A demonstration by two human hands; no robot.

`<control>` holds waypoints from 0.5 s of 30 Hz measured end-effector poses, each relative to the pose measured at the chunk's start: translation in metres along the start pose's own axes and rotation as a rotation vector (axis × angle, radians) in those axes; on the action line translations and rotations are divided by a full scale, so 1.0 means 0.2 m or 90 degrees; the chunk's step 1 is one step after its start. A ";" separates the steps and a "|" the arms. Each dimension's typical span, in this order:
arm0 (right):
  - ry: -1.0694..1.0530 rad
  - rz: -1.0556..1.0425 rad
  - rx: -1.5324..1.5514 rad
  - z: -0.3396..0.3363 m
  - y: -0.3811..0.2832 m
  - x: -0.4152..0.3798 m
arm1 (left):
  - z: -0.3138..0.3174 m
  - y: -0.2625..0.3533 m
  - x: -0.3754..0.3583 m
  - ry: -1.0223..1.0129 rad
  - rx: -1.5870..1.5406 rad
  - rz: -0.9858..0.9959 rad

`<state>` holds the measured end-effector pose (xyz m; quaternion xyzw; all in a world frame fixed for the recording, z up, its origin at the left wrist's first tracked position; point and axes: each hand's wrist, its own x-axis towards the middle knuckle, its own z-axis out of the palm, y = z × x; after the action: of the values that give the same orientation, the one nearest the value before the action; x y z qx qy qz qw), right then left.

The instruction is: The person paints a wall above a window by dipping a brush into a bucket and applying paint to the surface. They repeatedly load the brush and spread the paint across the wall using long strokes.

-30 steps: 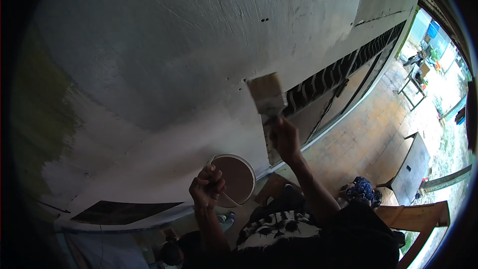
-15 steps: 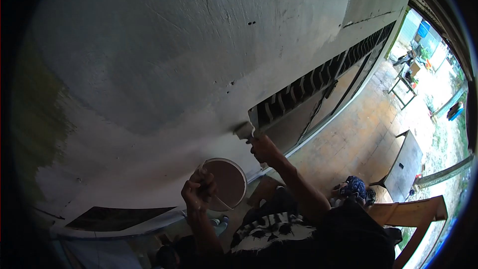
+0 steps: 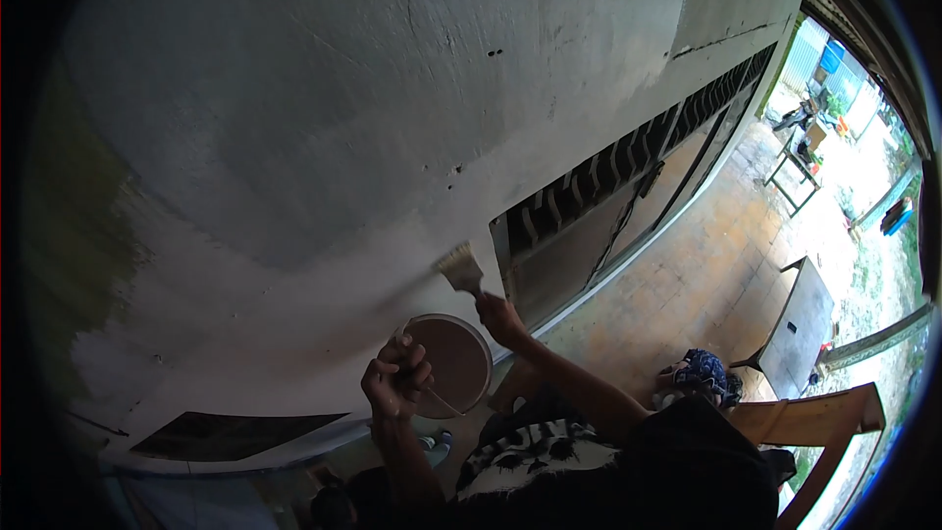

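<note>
My right hand grips a wide paintbrush by its handle, its pale bristles up at the painted wall, left of the window's corner. Fingers curled, my left hand holds a round bucket by its thin handle. The bucket hangs close beside the wall, below the brush, and a brownish-pink surface shows inside its light rim.
A barred window opening cuts into the wall on the right. Beyond it stretches a tiled floor with a low table. A wooden chair stands near my right side. Another dark opening lies lower left.
My right hand has moved left and slightly down with the paintbrush, away from the window corner, and the brush has turned to point up-left. My left hand and the bucket have barely shifted.
</note>
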<state>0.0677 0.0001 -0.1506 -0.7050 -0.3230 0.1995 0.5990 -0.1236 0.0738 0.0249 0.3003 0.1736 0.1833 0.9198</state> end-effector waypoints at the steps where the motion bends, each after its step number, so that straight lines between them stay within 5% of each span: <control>1: -0.049 -0.006 -0.079 0.06 0.27 -0.11 | 0.00 0.00 0.00 -0.003 0.011 -0.003; 3: -0.098 -0.014 -0.159 0.06 0.40 -0.17 | -0.01 0.00 0.00 -0.007 0.021 -0.005; 5: -0.121 0.439 0.120 0.04 0.34 -0.19 | -0.03 0.01 0.00 -0.035 0.008 -0.024; 8: -0.109 0.404 0.271 -0.05 -0.07 0.01 | -0.04 0.00 0.00 -0.021 0.006 -0.014; 15: -0.177 0.116 0.250 -0.39 -1.17 -0.07 | -0.04 0.00 0.00 -0.026 0.011 -0.015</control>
<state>0.0585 -0.0487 0.0918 -0.5673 -0.2924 0.4068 0.6536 -0.1276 0.0774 0.0194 0.3102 0.1599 0.1645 0.9226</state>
